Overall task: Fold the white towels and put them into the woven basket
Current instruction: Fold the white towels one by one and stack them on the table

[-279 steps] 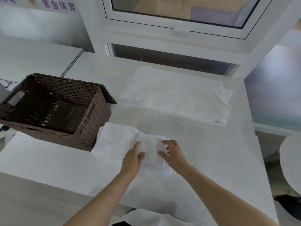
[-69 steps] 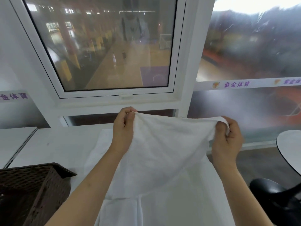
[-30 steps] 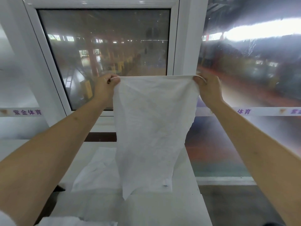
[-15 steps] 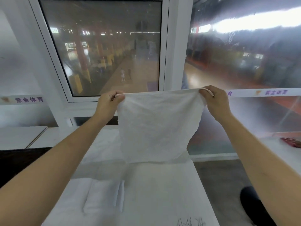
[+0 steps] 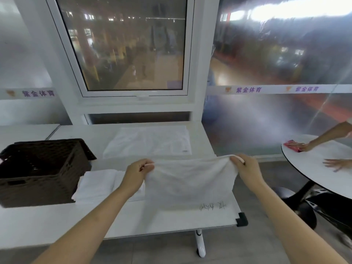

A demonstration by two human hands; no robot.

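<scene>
I hold a white towel (image 5: 190, 183) stretched between both hands just above the white table (image 5: 57, 221). My left hand (image 5: 138, 173) pinches its upper left corner and my right hand (image 5: 245, 168) pinches its upper right corner. The lower part of the towel drapes onto the tabletop. A folded white towel (image 5: 97, 183) lies to the left, next to the brown woven basket (image 5: 38, 185), which stands on the table's left side. Another white towel (image 5: 148, 141) lies spread flat at the back of the table, under the window.
A round white table (image 5: 314, 168) stands at the right, where another person's hands (image 5: 304, 147) rest, one on a red object (image 5: 291, 144). A black chair base sits beneath it. The window frame and wall run behind my table, whose right edge ends near the towel.
Both hands have come down from chest height with the towel, so its lower part now lies on the table. The view has tilted down, showing the basket and folded towel.
</scene>
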